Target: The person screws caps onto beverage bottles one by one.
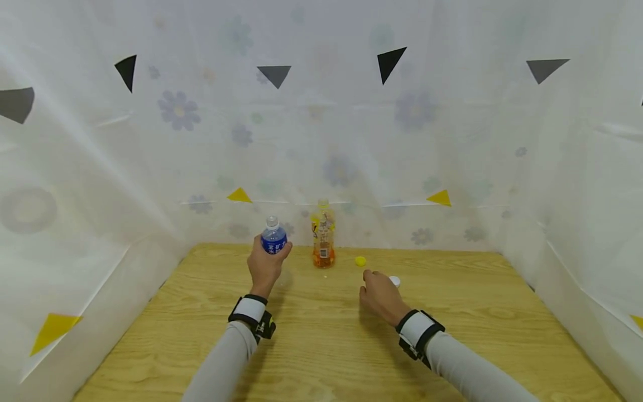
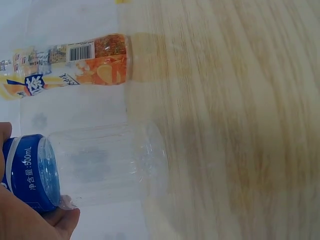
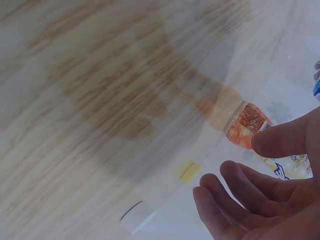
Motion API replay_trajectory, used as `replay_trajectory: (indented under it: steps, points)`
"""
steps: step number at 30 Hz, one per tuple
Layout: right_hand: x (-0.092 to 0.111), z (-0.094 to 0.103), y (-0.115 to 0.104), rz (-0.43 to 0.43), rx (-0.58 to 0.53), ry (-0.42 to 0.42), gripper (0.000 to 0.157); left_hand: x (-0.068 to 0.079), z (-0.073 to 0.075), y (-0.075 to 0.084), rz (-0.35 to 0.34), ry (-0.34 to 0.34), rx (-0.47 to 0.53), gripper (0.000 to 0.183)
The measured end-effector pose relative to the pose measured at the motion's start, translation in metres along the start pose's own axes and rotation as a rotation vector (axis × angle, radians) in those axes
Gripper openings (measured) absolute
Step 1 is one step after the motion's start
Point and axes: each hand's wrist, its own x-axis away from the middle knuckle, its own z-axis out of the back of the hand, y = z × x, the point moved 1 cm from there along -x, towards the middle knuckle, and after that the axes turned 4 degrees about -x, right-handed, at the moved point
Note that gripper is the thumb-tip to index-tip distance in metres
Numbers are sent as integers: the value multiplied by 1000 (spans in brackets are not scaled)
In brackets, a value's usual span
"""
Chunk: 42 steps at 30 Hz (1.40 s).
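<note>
Gripping: left hand (image 1: 265,270) curled round blue-labelled bottle (image 1: 273,244), uncapped, roughly upright, left of orange drink bottle (image 1: 324,254) | Handling: probably light, thin-walled, slick, easily dented; label band likely the surest hold | Right hand (image 1: 383,296): fingers loosely bent, thumb apart, holding nothing, near white cap (image 1: 396,281)

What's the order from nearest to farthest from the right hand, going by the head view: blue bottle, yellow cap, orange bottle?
1. Yellow cap: on the table, just beyond the right hand.
2. Orange bottle: left of the cap, upright near the table's back edge.
3. Blue bottle: farthest left, held in the left hand.
</note>
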Motion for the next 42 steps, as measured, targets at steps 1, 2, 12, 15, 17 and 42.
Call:
replay_trajectory:
  steps: [1, 2, 12, 15, 17, 42]
  points:
    - [0, 0, 0, 3, -1, 2, 18, 0, 0, 0, -1, -1, 0, 75]
    - [0, 0, 0, 5, -2, 5, 17, 0, 0, 0, -2, -2, 0, 75]
    - [3, 4, 2, -16, -11, -14, 19, 9, -5, 24, -93, -118, 0, 78]
    - [3, 7, 3, -7, -11, -4, 17, 15, -11, 40, -165, -188, -26, 77]
    - [4, 8, 3, -1, -9, -1, 15, 21, -14, 51, -217, -233, -38, 76]
    - [0, 8, 5, -25, 9, -23, 17, 63, -30, 68, -348, -398, -116, 71]
